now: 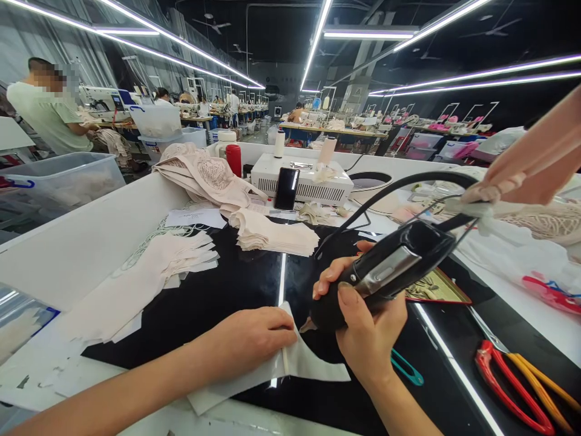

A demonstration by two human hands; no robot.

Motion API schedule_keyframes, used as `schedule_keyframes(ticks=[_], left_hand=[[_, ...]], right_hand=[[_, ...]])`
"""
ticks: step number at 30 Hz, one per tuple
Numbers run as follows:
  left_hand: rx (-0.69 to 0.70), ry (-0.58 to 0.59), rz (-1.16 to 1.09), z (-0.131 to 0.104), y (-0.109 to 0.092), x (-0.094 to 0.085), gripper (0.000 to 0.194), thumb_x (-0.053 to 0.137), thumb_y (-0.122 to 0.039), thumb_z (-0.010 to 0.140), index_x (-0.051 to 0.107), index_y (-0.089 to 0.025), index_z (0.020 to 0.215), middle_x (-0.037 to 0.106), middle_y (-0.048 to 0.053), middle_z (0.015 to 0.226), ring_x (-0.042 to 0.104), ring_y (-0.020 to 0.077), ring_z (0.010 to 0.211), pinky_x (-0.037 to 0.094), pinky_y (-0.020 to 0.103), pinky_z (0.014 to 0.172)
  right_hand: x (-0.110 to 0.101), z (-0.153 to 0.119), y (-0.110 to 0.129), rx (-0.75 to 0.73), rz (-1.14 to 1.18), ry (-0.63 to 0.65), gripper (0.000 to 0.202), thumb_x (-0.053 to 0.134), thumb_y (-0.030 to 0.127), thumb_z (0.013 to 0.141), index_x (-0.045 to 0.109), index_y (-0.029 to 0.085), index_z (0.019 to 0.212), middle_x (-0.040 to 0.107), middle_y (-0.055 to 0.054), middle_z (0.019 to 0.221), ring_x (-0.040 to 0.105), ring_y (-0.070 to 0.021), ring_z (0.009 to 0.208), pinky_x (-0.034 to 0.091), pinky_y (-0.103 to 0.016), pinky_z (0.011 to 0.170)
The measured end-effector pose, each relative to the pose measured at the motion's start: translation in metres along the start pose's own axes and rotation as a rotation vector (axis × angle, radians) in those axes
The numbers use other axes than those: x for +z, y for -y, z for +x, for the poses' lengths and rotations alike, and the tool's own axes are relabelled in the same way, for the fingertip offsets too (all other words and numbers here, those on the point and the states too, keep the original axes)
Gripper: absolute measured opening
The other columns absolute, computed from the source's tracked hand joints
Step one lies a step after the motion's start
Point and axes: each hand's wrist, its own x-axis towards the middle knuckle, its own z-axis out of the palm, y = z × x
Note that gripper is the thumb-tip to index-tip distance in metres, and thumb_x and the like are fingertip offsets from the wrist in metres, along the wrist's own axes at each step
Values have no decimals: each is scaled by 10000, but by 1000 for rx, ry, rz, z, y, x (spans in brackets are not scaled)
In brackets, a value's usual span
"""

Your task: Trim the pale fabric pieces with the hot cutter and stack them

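My right hand (374, 339) is wrapped round a black corded handheld tool (385, 266) with a silver lever. The tool tilts down to the left, and its working tip is hidden. A thick cable (408, 178) runs from its upper end. Below it, a pale fabric piece (313, 362) lies on the glossy black work surface (240, 284). My left hand (252, 339) rests on this fabric with fingers pressed together at its edge, close to the tool's lower end. A narrow raised strip shows in the cloth beside my fingertips.
Stacked beige fabric pieces (275, 233) lie ahead, and more pale pieces (136, 284) at left. A phone (287, 189) leans against a white vented box (304, 178). On the right are red-and-yellow-handled scissors (512, 381), a teal-handled tool (407, 367) and a tray (458, 295).
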Motion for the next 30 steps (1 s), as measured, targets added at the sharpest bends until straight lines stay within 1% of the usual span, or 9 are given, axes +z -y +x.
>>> schedule_keyframes(ticks=[4, 10, 15, 20, 23, 25, 27, 30], left_hand=[[9, -7, 29, -1, -1, 0, 231, 544, -72, 1066, 691, -173, 1213, 725, 81, 1227, 732, 193, 1049, 617, 271, 881], [18, -11, 56, -4, -1, 2, 233, 527, -64, 1065, 677, -173, 1206, 720, 79, 1269, 735, 192, 1079, 619, 274, 901], [24, 1, 89, -4, -2, 2, 218, 554, -73, 1063, 676, -177, 1211, 705, 84, 1297, 736, 204, 1088, 622, 277, 887], [44, -7, 89, -4, 0, -3, 225, 558, -69, 1065, 673, -179, 1224, 706, 96, 1303, 730, 210, 1109, 631, 297, 914], [55, -41, 68, -3, -1, -6, 233, 533, -50, 1062, 678, -163, 1205, 719, 107, 1280, 718, 225, 1147, 638, 330, 956], [49, -60, 25, -1, -5, -7, 285, 490, -17, 1053, 676, -152, 1221, 723, 111, 1267, 712, 210, 1152, 632, 329, 990], [26, -78, -31, 2, -11, -6, 310, 484, -11, 1045, 672, -150, 1248, 727, 103, 1250, 714, 190, 1120, 629, 308, 989], [-23, -93, -102, 8, -21, -6, 251, 536, -61, 1061, 684, -165, 1234, 738, 79, 1208, 714, 186, 1082, 622, 289, 965]], right_hand=[[1, -1, -1, -2, 6, 8, 459, 812, 269, 897, 588, 301, 1297, 691, 41, 873, 664, -145, 628, 583, -299, 567], [2, -3, -3, -16, -4, 39, 439, 783, 247, 915, 576, 291, 1299, 681, 43, 865, 660, -141, 627, 582, -298, 576], [1, -2, -1, -22, -40, 22, 419, 757, 250, 927, 564, 295, 1296, 675, 38, 872, 658, -145, 628, 587, -311, 577], [-9, -1, 14, -23, -35, -17, 441, 818, 319, 903, 595, 304, 1284, 681, 33, 845, 657, -167, 655, 598, -336, 598], [-18, -3, 25, -42, -44, -49, 440, 839, 335, 901, 623, 305, 1283, 688, 30, 838, 662, -167, 657, 598, -324, 591], [-23, -6, 29, -43, -57, -46, 428, 841, 332, 905, 635, 305, 1279, 693, 27, 845, 668, -167, 660, 600, -322, 588], [-29, -10, 31, -40, -71, -42, 390, 840, 330, 910, 643, 307, 1246, 695, 23, 855, 671, -169, 662, 604, -331, 589], [-35, -15, 33, -45, -88, -45, 337, 837, 329, 914, 643, 304, 1188, 700, 21, 862, 671, -166, 653, 603, -335, 583]])
